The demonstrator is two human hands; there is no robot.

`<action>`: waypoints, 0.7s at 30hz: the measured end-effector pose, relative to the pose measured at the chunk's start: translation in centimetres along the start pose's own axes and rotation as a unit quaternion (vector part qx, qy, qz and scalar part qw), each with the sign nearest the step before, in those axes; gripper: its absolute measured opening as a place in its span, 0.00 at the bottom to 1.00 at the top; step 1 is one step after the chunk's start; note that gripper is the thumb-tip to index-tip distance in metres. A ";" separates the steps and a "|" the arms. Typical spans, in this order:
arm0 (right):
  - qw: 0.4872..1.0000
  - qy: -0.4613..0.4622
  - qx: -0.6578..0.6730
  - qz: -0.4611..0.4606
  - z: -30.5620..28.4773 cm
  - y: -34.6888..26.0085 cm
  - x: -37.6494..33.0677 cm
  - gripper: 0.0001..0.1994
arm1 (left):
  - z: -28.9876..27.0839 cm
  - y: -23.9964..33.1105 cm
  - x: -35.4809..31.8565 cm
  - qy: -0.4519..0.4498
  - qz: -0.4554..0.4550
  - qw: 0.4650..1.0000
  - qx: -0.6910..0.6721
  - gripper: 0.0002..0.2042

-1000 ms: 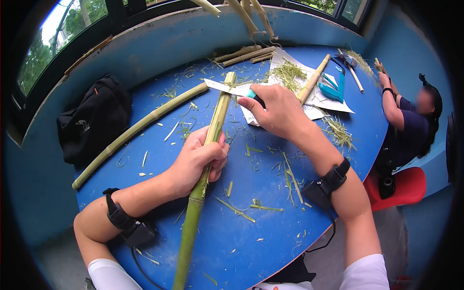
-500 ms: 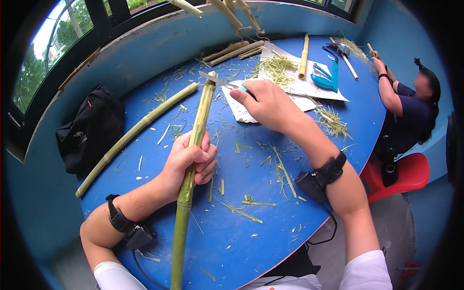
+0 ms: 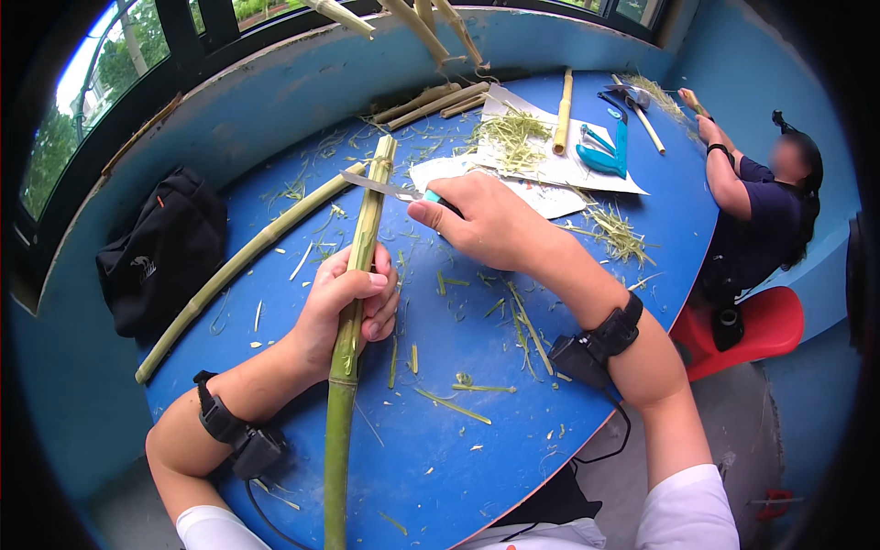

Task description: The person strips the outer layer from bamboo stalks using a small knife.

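The left hand [image 3: 357, 298] was clamped around a bamboo stalk [image 3: 339, 440], thumb laid over its upper face and fingers wrapped round its right side; the stalk ran from the near edge of view out over the table [image 3: 522, 440], its far section pale and stripped, its near section green, with a ring joint just nearer than the grip.

The right hand [image 3: 481, 220] was closed on the turquoise and black handle of a knife [image 3: 390, 189], with no gap seen between palm and handle; the blade pointed left and lay across the stalk close to its far end; whether its edge had bitten into the surface could not be told.

A second stalk [image 3: 247, 255] lay to the left, apart from the left hand; a black bag [image 3: 165, 261] stood beyond it at the far left; to the far right, white paper [image 3: 619, 181] carried green shavings [image 3: 513, 137], a short pale pole [image 3: 563, 110] and a teal tool [image 3: 605, 156]; loose strips were scattered across the table; a co-worker [image 3: 765, 215] was at the right, beside a red chair [image 3: 775, 325].
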State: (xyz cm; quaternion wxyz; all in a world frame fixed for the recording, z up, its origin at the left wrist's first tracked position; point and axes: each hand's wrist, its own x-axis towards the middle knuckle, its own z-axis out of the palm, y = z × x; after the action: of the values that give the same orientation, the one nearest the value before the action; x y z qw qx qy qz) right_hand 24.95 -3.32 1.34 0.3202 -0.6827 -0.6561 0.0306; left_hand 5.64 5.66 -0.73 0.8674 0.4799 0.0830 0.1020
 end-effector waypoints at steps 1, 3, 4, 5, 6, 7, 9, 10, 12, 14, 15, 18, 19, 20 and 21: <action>1.000 -0.008 -0.002 0.002 0.0 0.0 0.0 0.23 | -0.1 0.0 0.0 -0.002 0.003 1.000 0.001 0.08; 1.000 -0.003 -0.002 -0.002 0.0 0.1 0.0 0.23 | -0.5 -0.1 0.2 -0.006 0.005 1.000 -0.015 0.09; 1.000 0.002 -0.001 -0.007 0.1 0.1 0.0 0.23 | -0.6 -0.1 0.3 -0.009 0.007 0.999 -0.031 0.11; 1.000 0.003 -0.002 -0.006 0.1 0.1 0.0 0.23 | -0.6 0.0 0.4 -0.011 0.006 0.999 -0.030 0.11; 1.000 -0.005 -0.009 -0.002 0.2 0.0 0.0 0.23 | -0.5 0.1 0.3 -0.001 0.001 0.999 -0.042 0.13; 1.000 -0.013 -0.016 0.003 0.3 0.0 0.0 0.23 | -0.5 0.2 0.3 0.009 -0.004 0.998 -0.054 0.14; 1.000 -0.017 -0.025 0.000 0.4 0.3 -0.2 0.23 | -0.5 0.4 0.4 0.003 -0.008 0.998 -0.060 0.16; 0.999 -0.024 -0.034 -0.002 0.5 0.4 -0.2 0.23 | -0.7 0.5 0.5 0.003 -0.017 0.996 -0.085 0.14; 0.999 -0.039 -0.033 -0.005 0.5 0.1 -0.3 0.23 | -1.0 0.4 0.6 0.004 -0.028 0.993 -0.111 0.12; 0.998 -0.054 -0.033 -0.008 0.7 0.0 -0.4 0.23 | -1.4 0.4 0.5 0.007 -0.039 0.997 -0.067 0.08; 0.998 -0.059 -0.032 -0.009 0.8 -0.1 -0.3 0.22 | -1.3 0.4 0.4 0.007 -0.040 0.997 -0.067 0.08; 0.997 -0.068 -0.031 -0.005 0.5 -0.3 -0.4 0.22 | -0.9 0.2 0.2 0.022 -0.030 0.998 -0.044 0.06; 0.997 -0.074 -0.033 -0.003 0.4 -0.3 -0.5 0.22 | -0.9 0.2 0.3 0.026 -0.033 0.998 -0.036 0.06; 0.997 -0.075 -0.031 0.000 0.5 -0.2 -0.5 0.22 | -0.9 0.2 0.3 0.030 -0.038 0.998 -0.027 0.07; 0.997 -0.069 -0.036 -0.004 0.6 -0.2 -0.6 0.22 | -0.6 0.2 0.2 0.031 -0.041 0.998 -0.028 0.07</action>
State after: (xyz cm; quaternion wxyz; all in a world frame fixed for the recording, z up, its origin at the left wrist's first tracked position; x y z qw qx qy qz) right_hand 24.45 -3.59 0.70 0.2495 -0.6872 -0.6803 0.0526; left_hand 5.68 6.35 -0.88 0.8811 0.4479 0.1267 0.0835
